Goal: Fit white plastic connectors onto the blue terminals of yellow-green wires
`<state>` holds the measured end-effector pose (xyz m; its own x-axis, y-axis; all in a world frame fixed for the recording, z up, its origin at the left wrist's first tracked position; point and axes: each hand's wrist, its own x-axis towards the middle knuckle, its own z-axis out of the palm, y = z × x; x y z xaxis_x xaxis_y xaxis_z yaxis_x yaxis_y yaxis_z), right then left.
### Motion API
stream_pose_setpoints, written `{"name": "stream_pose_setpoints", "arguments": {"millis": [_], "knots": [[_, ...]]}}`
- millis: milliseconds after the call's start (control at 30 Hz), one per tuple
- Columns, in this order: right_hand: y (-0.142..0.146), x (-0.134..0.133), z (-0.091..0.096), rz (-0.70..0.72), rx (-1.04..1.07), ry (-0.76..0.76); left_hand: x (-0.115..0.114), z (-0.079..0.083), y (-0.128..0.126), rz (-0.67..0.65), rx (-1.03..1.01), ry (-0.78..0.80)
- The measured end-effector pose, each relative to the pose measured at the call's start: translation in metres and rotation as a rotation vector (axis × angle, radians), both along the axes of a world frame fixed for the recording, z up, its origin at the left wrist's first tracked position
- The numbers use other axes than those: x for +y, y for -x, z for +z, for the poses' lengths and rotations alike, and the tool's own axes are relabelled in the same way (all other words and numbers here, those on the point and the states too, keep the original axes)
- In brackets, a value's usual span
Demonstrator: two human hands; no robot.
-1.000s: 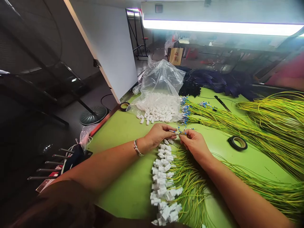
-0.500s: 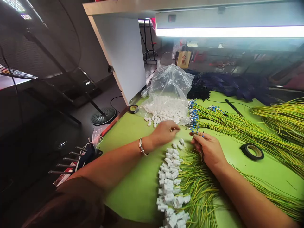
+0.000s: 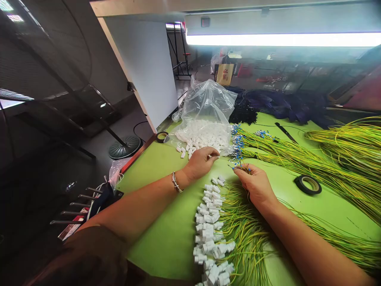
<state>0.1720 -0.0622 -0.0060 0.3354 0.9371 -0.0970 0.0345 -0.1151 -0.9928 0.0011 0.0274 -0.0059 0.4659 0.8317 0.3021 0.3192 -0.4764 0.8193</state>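
Note:
My left hand [image 3: 203,162] is closed in a pinch just in front of a clear plastic bag [image 3: 210,99] of white plastic connector housings [image 3: 201,141]. What its fingertips hold, if anything, is too small to make out. Facing it, my right hand [image 3: 256,180] is closed on a few yellow-green wires with blue-collared terminals [image 3: 237,167] poking out past the thumb. Below both hands runs a long row of white connectors [image 3: 210,228], with yellow-green wires [image 3: 245,226] trailing from them to the right.
Bundles of yellow-green wires [image 3: 285,159] with blue terminal ends lie behind my right hand. Black tape rolls [image 3: 308,185] rest at the right and beside the bag. A black strip-like tool [image 3: 285,132] lies farther back. A white panel [image 3: 143,67] and a fan stand left.
The whole view has shifted slightly, so the bench sits farther left. My left hand's fingers have come together more, still close to the bag. My right hand keeps its hold on the wires.

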Motion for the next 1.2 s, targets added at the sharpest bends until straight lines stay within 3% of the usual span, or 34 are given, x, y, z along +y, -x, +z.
{"name": "stream_pose_setpoints", "arguments": {"millis": [100, 167, 300, 633, 833, 1200], "knots": [[-0.001, 0.000, 0.000, 0.003, -0.015, -0.003, -0.012, 0.002, -0.004, -0.094, -0.213, 0.510], [-0.001, 0.000, 0.000, 0.009, -0.027, -0.002, -0.017, 0.003, -0.005, -0.146, -0.328, 0.764], [-0.001, -0.001, -0.002, 0.020, -0.082, -0.016, -0.019, 0.004, -0.005, -0.186, -0.477, 0.979], [0.001, -0.004, -0.001, 0.121, -0.259, -0.055, -0.017, -0.002, -0.006, -0.218, -0.433, 0.997], [0.001, -0.004, 0.003, 0.036, -0.481, -0.123, -0.021, 0.000, -0.007, -0.230, -0.352, 0.895], [-0.001, -0.003, -0.004, 0.148, -0.573, -0.170, -0.021, -0.003, -0.008, -0.158, -0.295, 0.927]]}}
